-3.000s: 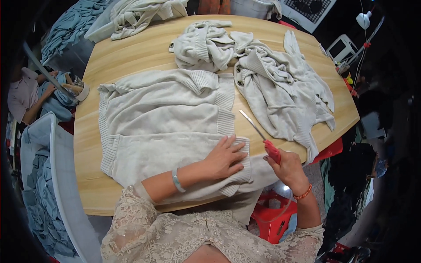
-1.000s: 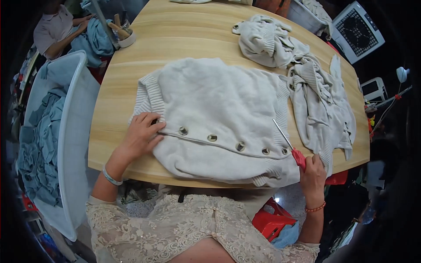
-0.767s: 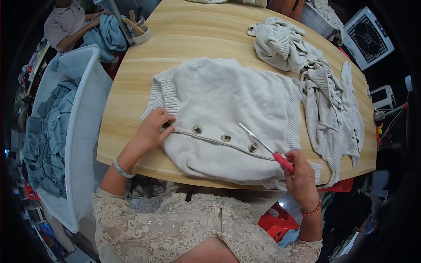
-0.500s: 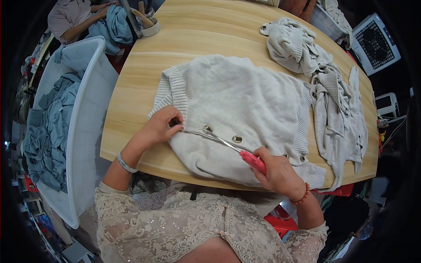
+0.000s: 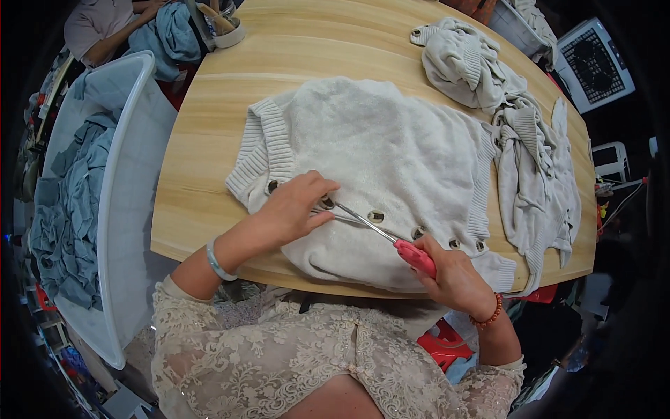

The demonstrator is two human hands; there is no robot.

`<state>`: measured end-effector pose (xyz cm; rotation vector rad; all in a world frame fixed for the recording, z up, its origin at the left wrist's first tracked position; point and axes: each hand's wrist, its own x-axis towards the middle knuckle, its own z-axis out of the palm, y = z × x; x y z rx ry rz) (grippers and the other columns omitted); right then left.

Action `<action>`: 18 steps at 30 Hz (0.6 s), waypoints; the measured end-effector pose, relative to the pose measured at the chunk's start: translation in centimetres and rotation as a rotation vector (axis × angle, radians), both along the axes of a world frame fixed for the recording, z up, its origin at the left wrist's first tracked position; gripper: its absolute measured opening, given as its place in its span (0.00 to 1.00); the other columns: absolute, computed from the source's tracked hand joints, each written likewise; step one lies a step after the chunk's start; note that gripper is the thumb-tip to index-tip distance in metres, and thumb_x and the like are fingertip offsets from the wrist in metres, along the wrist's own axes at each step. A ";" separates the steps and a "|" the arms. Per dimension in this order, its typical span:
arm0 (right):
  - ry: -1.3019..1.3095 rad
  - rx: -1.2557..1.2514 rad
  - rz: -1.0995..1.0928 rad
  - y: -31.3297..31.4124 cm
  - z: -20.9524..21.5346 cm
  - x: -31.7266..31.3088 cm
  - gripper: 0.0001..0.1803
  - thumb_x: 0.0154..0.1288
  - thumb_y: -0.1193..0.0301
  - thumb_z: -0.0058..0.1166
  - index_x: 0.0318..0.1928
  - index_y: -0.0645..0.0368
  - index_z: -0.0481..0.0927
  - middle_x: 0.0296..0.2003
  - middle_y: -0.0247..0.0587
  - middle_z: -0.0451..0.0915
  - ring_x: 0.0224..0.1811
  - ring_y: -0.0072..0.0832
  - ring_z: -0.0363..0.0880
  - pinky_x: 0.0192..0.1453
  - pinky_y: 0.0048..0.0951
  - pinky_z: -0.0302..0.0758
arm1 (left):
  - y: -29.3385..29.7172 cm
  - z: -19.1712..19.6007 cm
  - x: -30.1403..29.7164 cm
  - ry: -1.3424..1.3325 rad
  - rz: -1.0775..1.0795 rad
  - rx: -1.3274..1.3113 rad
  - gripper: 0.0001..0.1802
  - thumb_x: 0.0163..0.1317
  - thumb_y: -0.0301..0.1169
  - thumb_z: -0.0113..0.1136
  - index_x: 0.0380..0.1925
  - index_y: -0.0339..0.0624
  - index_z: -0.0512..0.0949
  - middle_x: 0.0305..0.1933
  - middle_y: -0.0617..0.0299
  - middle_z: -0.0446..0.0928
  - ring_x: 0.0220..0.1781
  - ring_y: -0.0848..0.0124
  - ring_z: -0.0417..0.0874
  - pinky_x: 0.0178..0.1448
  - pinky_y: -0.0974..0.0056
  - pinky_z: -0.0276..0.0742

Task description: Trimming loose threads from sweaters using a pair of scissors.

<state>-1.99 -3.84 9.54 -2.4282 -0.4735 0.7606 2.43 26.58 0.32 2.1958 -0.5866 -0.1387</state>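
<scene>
At your far left stands a white tub (image 5: 132, 209) with blue cloth (image 5: 66, 209) heaped inside, just beside the counter (image 5: 202, 160). Beyond it, at the counter's far corner, another person (image 5: 105, 31) sits with more blue cloth, next to a small pot of tools (image 5: 222, 21).

Your left hand (image 5: 293, 206) lies palm down on the cardigan (image 5: 377, 160), fingers curled and pressing the knit flat by the button edge; it holds nothing, and its fingertips touch a button (image 5: 326, 202) where the scissor tips meet it. The cardigan is spread flat on the counter right in front of you, its ribbed hem to your left and its row of dark buttons running along the near edge.

The scissors (image 5: 380, 234) cross the button row, blades slightly parted, tips at your left fingertips. Your right hand (image 5: 453, 276) is closed around their red handle, resting on the cardigan's near edge.

To your right, a pile of pale knitwear (image 5: 516, 133) lies crumpled on the counter, touching the cardigan's side. Past the counter's far right corner sits a white fan (image 5: 593, 59).
</scene>
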 end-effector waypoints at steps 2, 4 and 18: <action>-0.026 -0.056 0.013 -0.5 0.7 -0.1 0.19 0.62 0.71 0.60 0.51 0.57 0.71 0.29 0.54 0.80 0.34 0.52 0.81 0.38 0.43 0.75 | -0.5 -0.5 0.4 -0.080 -0.028 0.059 0.18 0.52 0.28 0.69 0.42 0.39 0.75 0.37 0.52 0.74 0.43 0.55 0.77 0.46 0.57 0.74; -0.040 -0.158 0.026 -1.3 1.4 -0.7 0.19 0.62 0.69 0.60 0.52 0.57 0.72 0.27 0.53 0.80 0.34 0.53 0.81 0.38 0.44 0.75 | -0.6 -0.7 0.9 0.096 -0.021 0.082 0.17 0.51 0.24 0.70 0.40 0.39 0.75 0.34 0.55 0.74 0.35 0.61 0.77 0.39 0.60 0.75; 0.023 0.038 0.017 -1.5 -1.9 -3.4 0.19 0.67 0.63 0.56 0.53 0.56 0.69 0.27 0.53 0.80 0.32 0.54 0.81 0.36 0.49 0.75 | -0.8 0.4 1.6 0.202 -0.082 0.165 0.15 0.46 0.26 0.72 0.27 0.40 0.71 0.33 0.57 0.72 0.36 0.57 0.75 0.37 0.59 0.71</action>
